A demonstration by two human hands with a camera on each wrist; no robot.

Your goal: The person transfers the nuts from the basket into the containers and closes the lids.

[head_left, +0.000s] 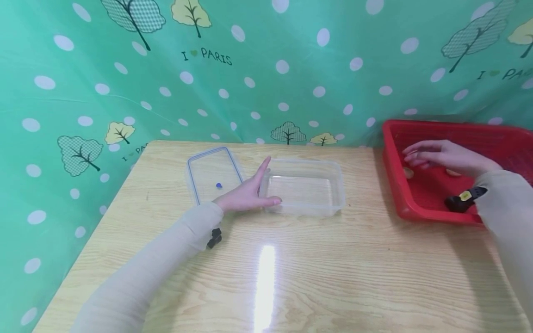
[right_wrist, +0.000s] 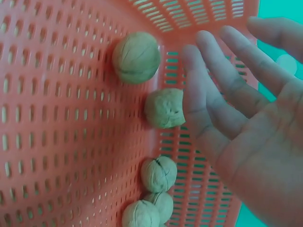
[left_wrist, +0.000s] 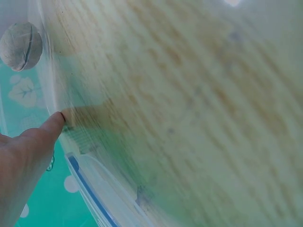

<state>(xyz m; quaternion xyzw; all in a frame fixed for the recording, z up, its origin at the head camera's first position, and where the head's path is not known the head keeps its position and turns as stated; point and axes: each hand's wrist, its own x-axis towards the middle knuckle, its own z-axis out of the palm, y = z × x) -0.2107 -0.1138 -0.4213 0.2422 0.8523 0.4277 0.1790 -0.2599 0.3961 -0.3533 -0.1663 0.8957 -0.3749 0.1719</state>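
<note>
My left hand [head_left: 246, 192] rests at the left end of a clear plastic container [head_left: 301, 210], thumb and forefinger spread straight along it. In the left wrist view, a fingertip [left_wrist: 59, 118] meets the see-through wall, and a round walnut-like thing [left_wrist: 22, 46] shows at the upper left. My right hand [head_left: 447, 156] is over the red basket [head_left: 395, 185], its fingers loosely extended and holding nothing. Several walnuts lie inside; in the right wrist view, one walnut [right_wrist: 165, 109] is close beside the fingertips and another walnut [right_wrist: 136, 57] lies above it.
A clear lid with a blue seal [head_left: 212, 173] lies left of the container, partly behind the left hand. Container and basket stand apart on the wooden table [head_left: 333, 268]. A green patterned cloth [head_left: 266, 83] hangs behind the table's far edge. Each wrist wears a black device.
</note>
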